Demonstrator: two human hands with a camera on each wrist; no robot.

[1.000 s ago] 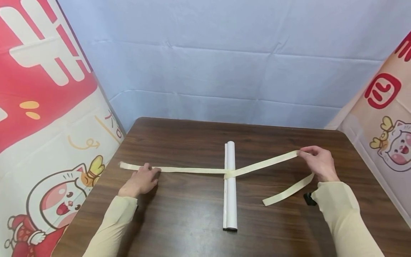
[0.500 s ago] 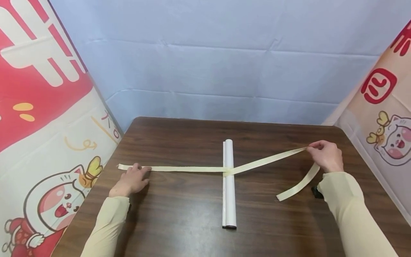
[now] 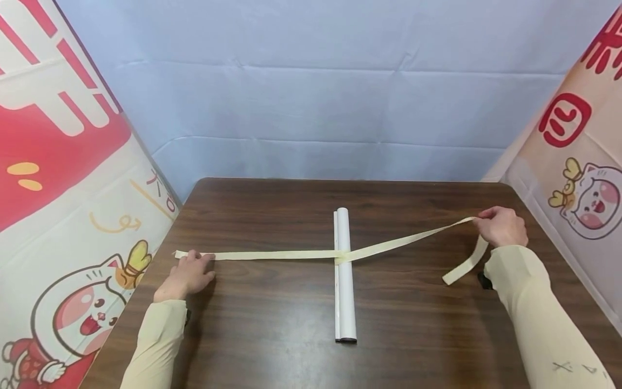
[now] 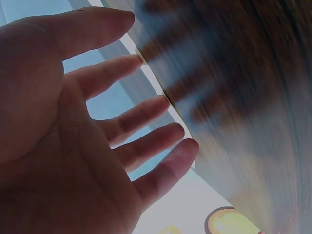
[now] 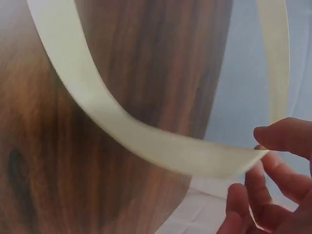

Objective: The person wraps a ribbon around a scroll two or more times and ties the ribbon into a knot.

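Note:
A pale yellow ribbon [image 3: 277,255] runs across the table and crosses a white rolled tube [image 3: 345,302], where it is looped or knotted round it. My left hand [image 3: 187,274] rests its fingertips on the ribbon near its left end. In the left wrist view the fingers [image 4: 141,117] are spread and fairly straight, palm facing the camera. Off to the right, my right hand [image 3: 502,227] pinches the ribbon between thumb and fingers, raised above the table. Past the pinch, the ribbon's loose tail [image 5: 97,97] hangs in a curve towards the table.
Everything lies on a dark wood-grain table [image 3: 272,308] with rounded far corners. A pale blue cloth backdrop [image 3: 311,108] hangs behind it. Printed cartoon panels stand on the left [image 3: 73,281] and right [image 3: 593,189].
My right hand moves right and slightly away, drawing the ribbon out and dragging its tail along. The left hand stays on the ribbon near its end. The head view shifts slightly.

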